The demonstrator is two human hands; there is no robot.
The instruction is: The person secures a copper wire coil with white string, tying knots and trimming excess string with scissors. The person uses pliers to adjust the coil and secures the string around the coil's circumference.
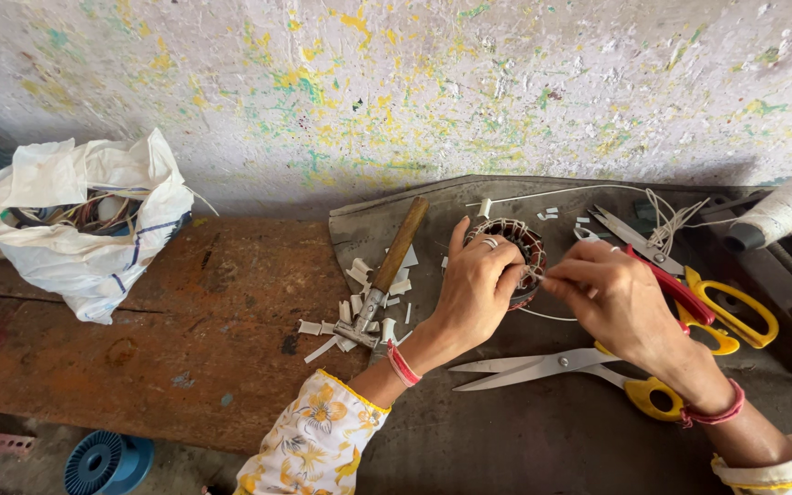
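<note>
From the head view, the left hand [477,284] wraps around a round motor stator with copper windings [517,247], which stands on the dark metal sheet [524,431]. The right hand [611,298] has its fingertips pinched together on a thin white thread [543,316] at the stator's edge. Yellow-handled steel scissors [552,367] lie just below the right hand. A wooden-handled hammer [387,275] lies among white paper scraps [336,335], left of the left hand.

My left hand [474,284] is curled over, fingers bent and thumb raised, the wrist angled up from a floral sleeve. My right hand [611,293] comes in from the right, fingertips [550,282] pinched together just beside the left hand's fingers, wrist bent.
</note>
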